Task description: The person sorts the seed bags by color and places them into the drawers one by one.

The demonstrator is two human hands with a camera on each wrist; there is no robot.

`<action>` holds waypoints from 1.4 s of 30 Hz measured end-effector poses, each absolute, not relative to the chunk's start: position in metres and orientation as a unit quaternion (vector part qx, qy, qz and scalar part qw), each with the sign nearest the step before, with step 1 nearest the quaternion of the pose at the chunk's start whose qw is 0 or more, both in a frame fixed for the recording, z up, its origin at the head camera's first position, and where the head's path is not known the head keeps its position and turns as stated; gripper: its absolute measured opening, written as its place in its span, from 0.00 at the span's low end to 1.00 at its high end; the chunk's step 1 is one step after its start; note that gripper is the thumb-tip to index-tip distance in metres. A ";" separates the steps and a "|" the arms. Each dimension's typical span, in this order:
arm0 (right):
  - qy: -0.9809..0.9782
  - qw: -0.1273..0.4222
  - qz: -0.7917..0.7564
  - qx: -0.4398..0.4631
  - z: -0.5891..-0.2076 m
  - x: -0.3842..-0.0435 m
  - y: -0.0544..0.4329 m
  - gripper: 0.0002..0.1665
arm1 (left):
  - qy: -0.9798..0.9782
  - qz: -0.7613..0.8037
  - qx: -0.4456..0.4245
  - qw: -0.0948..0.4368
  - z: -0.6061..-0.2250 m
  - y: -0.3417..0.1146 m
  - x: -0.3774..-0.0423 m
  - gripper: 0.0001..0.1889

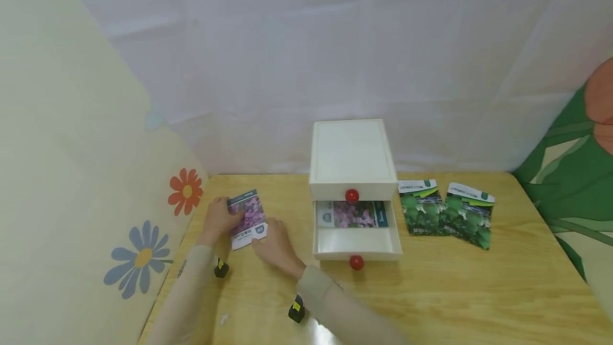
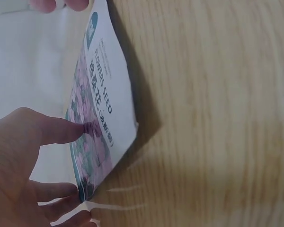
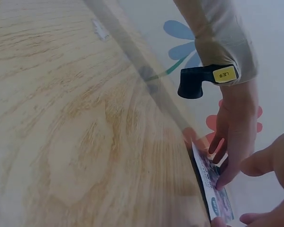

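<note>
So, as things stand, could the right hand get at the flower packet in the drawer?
Probably yes: the drawer is pulled out, the flower packet shows from above, and only the drawer's side seems in the way. The right hand is at another packet, so it would leave that first.

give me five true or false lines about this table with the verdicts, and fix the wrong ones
1. The left hand holds a packet with pink flowers on it. True.
2. The top drawer is pulled out. False: the top drawer is closed, and the bottom drawer is pulled out.
3. A second pink-flower packet lies in the bottom drawer. True.
4. The right hand is inside the bottom drawer. False: the right hand is at a corner of the first packet.
5. Five green packets lie on the table. False: only two green packets lie on the table.
</note>
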State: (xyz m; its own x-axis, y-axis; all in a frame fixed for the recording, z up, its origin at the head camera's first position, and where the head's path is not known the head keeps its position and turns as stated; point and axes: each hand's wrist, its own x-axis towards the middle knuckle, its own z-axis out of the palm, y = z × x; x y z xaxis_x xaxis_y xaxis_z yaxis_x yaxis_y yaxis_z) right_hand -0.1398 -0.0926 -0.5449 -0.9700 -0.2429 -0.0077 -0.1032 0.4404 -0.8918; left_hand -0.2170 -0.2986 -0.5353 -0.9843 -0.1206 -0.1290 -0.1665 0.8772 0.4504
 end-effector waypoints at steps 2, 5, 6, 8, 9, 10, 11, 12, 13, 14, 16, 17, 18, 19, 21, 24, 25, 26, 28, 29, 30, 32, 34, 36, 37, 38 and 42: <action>0.853 0.061 -0.509 -0.095 -0.547 -0.139 -0.096 0.38 | 0.969 0.229 -0.076 0.048 -0.535 -0.299 -0.214 0.43; 0.863 0.053 -0.496 -0.079 -0.549 -0.138 -0.099 0.36 | 0.972 0.215 -0.076 0.050 -0.536 -0.301 -0.210 0.41; 0.866 0.050 -0.492 -0.074 -0.549 -0.138 -0.099 0.35 | 0.973 0.211 -0.075 0.052 -0.536 -0.302 -0.209 0.41; 0.868 0.048 -0.490 -0.072 -0.549 -0.138 -0.100 0.34 | 0.974 0.206 -0.073 0.052 -0.537 -0.304 -0.208 0.41; 0.866 0.047 -0.493 -0.073 -0.549 -0.138 -0.100 0.33 | 0.975 0.205 -0.073 0.051 -0.537 -0.305 -0.208 0.41; 0.863 0.046 -0.498 -0.073 -0.549 -0.139 -0.100 0.33 | 0.975 0.206 -0.072 0.049 -0.538 -0.305 -0.208 0.41; 0.861 0.044 -0.501 -0.074 -0.549 -0.140 -0.100 0.33 | 0.974 0.209 -0.073 0.049 -0.538 -0.306 -0.208 0.42; 0.859 0.045 -0.505 -0.074 -0.550 -0.140 -0.100 0.31 | 0.974 0.209 -0.074 0.048 -0.538 -0.306 -0.208 0.42; 0.855 0.049 -0.511 -0.071 -0.551 -0.141 -0.099 0.29 | 0.973 0.211 -0.075 0.049 -0.538 -0.305 -0.209 0.42; 0.851 0.054 -0.517 -0.066 -0.552 -0.141 -0.099 0.28 | 0.973 0.212 -0.076 0.050 -0.538 -0.305 -0.209 0.42; 0.844 0.062 -0.530 -0.056 -0.553 -0.142 -0.098 0.24 | 0.971 0.217 -0.081 0.055 -0.538 -0.304 -0.210 0.42; 0.840 0.066 -0.536 -0.052 -0.555 -0.142 -0.097 0.23 | 0.971 0.218 -0.085 0.058 -0.538 -0.304 -0.210 0.42; 0.834 0.074 -0.544 -0.046 -0.556 -0.142 -0.096 0.21 | 0.970 0.217 -0.089 0.061 -0.538 -0.303 -0.210 0.41; 0.830 0.079 -0.550 -0.041 -0.556 -0.143 -0.096 0.21 | 0.970 0.215 -0.091 0.062 -0.537 -0.303 -0.209 0.41; 0.822 0.086 -0.562 -0.037 -0.557 -0.144 -0.095 0.20 | 0.970 0.212 -0.096 0.064 -0.537 -0.302 -0.209 0.41; 0.809 0.103 -0.578 -0.028 -0.558 -0.146 -0.094 0.16 | 0.972 0.206 -0.098 0.062 -0.536 -0.301 -0.209 0.41; 0.806 0.106 -0.582 -0.025 -0.558 -0.146 -0.093 0.15 | 0.972 0.205 -0.097 0.061 -0.536 -0.301 -0.209 0.41; 0.800 0.109 -0.589 -0.021 -0.558 -0.147 -0.093 0.13 | 0.971 0.208 -0.098 0.061 -0.536 -0.301 -0.209 0.41; 0.787 0.118 -0.605 -0.010 -0.558 -0.148 -0.093 0.11 | 0.970 0.214 -0.096 0.057 -0.534 -0.300 -0.210 0.41; 0.783 0.119 -0.611 -0.005 -0.558 -0.149 -0.094 0.11 | 0.970 0.216 -0.096 0.054 -0.534 -0.300 -0.210 0.41; 0.778 0.120 -0.617 0.002 -0.559 -0.149 -0.094 0.10 | 0.969 0.223 -0.096 0.052 -0.533 -0.299 -0.210 0.41; 0.768 0.122 -0.629 0.013 -0.559 -0.150 -0.094 0.10 | 0.964 0.242 -0.098 0.046 -0.531 -0.298 -0.210 0.40; 0.764 0.121 -0.633 0.024 -0.559 -0.150 -0.094 0.10 | 0.958 0.263 -0.105 0.044 -0.528 -0.298 -0.209 0.39; 0.761 0.122 -0.636 0.032 -0.559 -0.150 -0.094 0.10 | 0.951 0.285 -0.115 0.045 -0.526 -0.300 -0.209 0.36; 0.760 0.121 -0.637 0.035 -0.559 -0.149 -0.094 0.09 | 0.947 0.293 -0.121 0.045 -0.526 -0.301 -0.210 0.35; 0.758 0.122 -0.639 0.037 -0.558 -0.149 -0.094 0.09 | 0.946 0.296 -0.125 0.047 -0.525 -0.303 -0.210 0.34; 0.752 0.126 -0.645 0.047 -0.556 -0.151 -0.092 0.09 | 0.940 0.308 -0.135 0.056 -0.523 -0.310 -0.213 0.27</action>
